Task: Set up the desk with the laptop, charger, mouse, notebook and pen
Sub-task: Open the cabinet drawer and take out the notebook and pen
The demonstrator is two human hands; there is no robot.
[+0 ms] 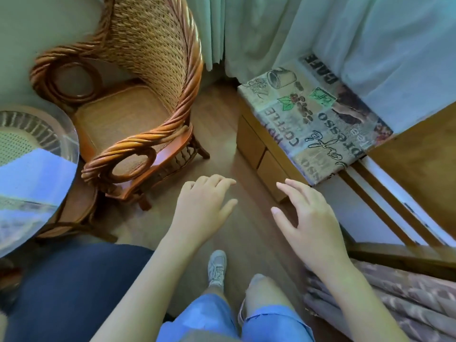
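While my left hand (204, 203) and right hand (308, 218) hang open and empty, no desk items show; everything seems left.

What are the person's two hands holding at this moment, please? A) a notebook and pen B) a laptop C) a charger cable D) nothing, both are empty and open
D: the left hand and the right hand both hover above the wooden floor with fingers spread, and no laptop, charger, mouse, notebook or pen shows anywhere in the view.
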